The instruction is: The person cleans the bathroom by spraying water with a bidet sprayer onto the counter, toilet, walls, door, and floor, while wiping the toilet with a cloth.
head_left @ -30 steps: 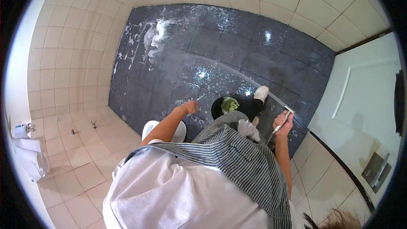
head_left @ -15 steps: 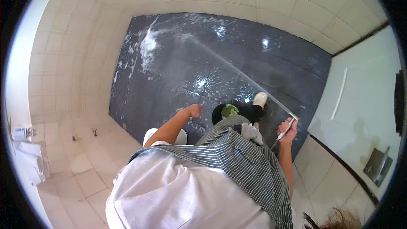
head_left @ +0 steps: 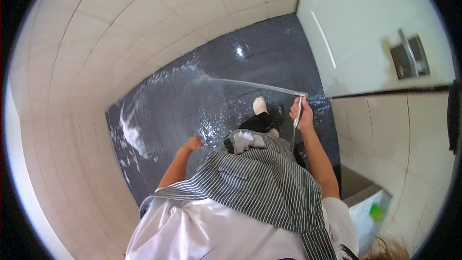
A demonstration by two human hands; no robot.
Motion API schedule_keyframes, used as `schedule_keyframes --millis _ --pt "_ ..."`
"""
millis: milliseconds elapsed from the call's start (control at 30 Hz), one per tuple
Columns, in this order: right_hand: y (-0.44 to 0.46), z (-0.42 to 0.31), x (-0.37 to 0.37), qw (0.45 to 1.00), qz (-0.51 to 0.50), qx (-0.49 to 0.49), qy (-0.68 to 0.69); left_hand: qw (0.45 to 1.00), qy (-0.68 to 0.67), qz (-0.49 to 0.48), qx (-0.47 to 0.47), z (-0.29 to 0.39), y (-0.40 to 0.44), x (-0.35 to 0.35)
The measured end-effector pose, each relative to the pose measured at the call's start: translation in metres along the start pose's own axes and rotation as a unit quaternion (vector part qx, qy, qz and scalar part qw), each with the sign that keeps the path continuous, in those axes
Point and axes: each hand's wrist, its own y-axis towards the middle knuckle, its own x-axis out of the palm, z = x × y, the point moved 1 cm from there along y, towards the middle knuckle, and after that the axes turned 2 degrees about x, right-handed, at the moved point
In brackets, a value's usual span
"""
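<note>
My right hand (head_left: 306, 116) is wrapped round the handle of a silver handheld sprayer (head_left: 299, 110), held upright with its head at the top. From the head a jet of water (head_left: 255, 85) shoots left and lands on the dark tiled floor (head_left: 168, 101) near the wall. A hose runs down below the handle, partly hidden by my body. My left hand (head_left: 194, 143) hangs over the wet floor, holding nothing, its fingers loosely bent and the thumb a little apart. White foam (head_left: 132, 135) lies on the floor at the left.
Beige tiled walls (head_left: 159, 24) enclose the floor. A white door (head_left: 356, 29) with a metal handle (head_left: 409, 54) stands at the right. Behind my right arm is a pale box-like thing (head_left: 363, 214) with a bright green item (head_left: 376, 212) by it. A white shoe (head_left: 260, 106) stands on the floor.
My view and body have turned right, so the door shows larger and the foam sits lower left. The jet now strikes nearer the wall. A green thing near my feet is no longer visible.
</note>
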Motion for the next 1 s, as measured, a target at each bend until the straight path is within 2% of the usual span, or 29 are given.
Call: schedule_keyframes --millis 67,133,200,233,300,333,400,467,533,633,667,700,733,767,800,867,1000 --pt "-0.01 -0.017 -0.008 0.999 0.018 -0.03 0.005 0.998 0.048 -0.013 0.036 -0.007 0.002 -0.002" --pt "-0.019 -0.039 -0.013 0.989 0.074 -0.059 -0.116 0.99 0.137 0.003 0.025 -0.014 0.011 -0.008" --pt "-0.027 -0.064 -0.019 0.959 0.163 -0.07 -0.22 0.988 0.156 -0.004 0.012 -0.014 0.022 -0.014" --pt "-0.029 -0.074 -0.031 0.956 0.187 -0.088 -0.206 0.987 0.163 -0.006 0.005 -0.014 0.032 -0.018" --pt "-0.044 -0.093 -0.053 0.917 0.226 -0.084 -0.318 0.984 0.176 -0.023 0.011 -0.013 0.054 -0.03" --pt "-0.056 -0.102 -0.066 0.914 0.249 -0.101 -0.305 0.982 0.186 -0.032 0.014 -0.008 0.067 -0.036" --pt "-0.091 -0.111 -0.094 0.866 0.338 -0.106 -0.354 0.977 0.206 -0.049 0.032 0.008 0.095 -0.05" --pt "-0.133 -0.113 -0.123 0.854 0.372 -0.136 -0.338 0.971 0.226 -0.063 0.056 0.032 0.128 -0.06" --pt "-0.159 -0.104 -0.148 0.802 0.457 -0.194 -0.332 0.964 0.242 -0.081 0.079 0.059 0.164 -0.072" --pt "-0.176 -0.08 -0.15 0.785 0.475 -0.201 -0.344 0.949 0.275 -0.109 0.106 0.099 0.207 -0.082" --pt "-0.169 -0.073 -0.141 0.735 0.486 -0.215 -0.421 0.944 0.286 -0.12 0.113 0.11 0.223 -0.084" --pt "-0.157 -0.065 -0.146 0.707 0.499 -0.182 -0.466 0.938 0.297 -0.132 0.12 0.121 0.239 -0.09" --pt "-0.144 -0.061 -0.137 0.678 0.507 -0.187 -0.497 0.933 0.308 -0.142 0.123 0.128 0.254 -0.097" --pt "-0.133 -0.062 -0.133 0.711 0.488 -0.176 -0.475 0.927 0.32 -0.153 0.124 0.137 0.27 -0.107" --pt "-0.126 -0.064 -0.129 0.704 0.505 -0.178 -0.466 0.92 0.333 -0.163 0.128 0.143 0.285 -0.116" --pt "-0.11 -0.073 -0.116 0.685 0.507 -0.104 -0.513 0.904 0.361 -0.185 0.135 0.157 0.319 -0.136" --pt "-0.078 -0.079 -0.108 0.666 0.533 -0.066 -0.518 0.862 0.426 -0.227 0.153 0.19 0.393 -0.187"
